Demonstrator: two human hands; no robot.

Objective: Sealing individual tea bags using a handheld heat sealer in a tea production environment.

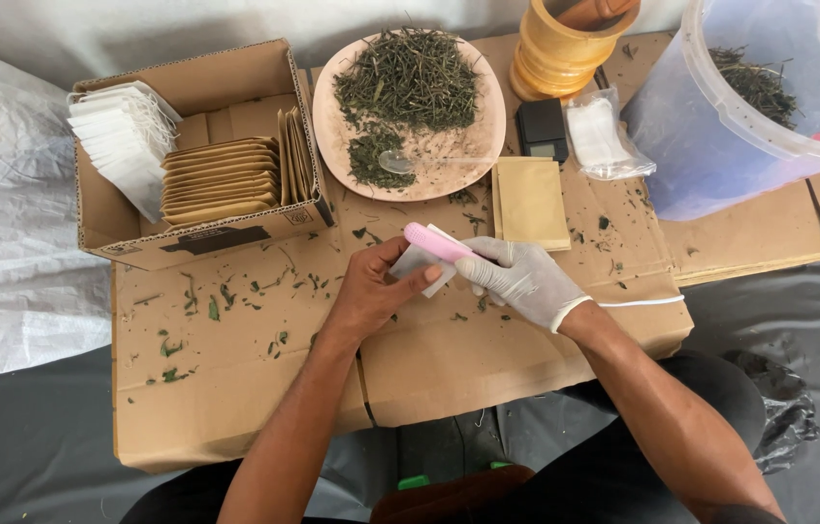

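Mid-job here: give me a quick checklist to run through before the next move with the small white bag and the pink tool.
1. White bag held by both hands: ok, the bare left hand grips it from the left.
2. Pink tool across the bag's top edge: ok, held by the gloved right hand.
3. Bag filled: cannot tell, the contents are hidden.
4. Dried herbs on the plate with spoon: ok, plenty left.
5. Space in the cardboard box: ok, its middle is bare.
6. Work surface clean: not ok, leaf bits lie scattered on the cardboard sheet.
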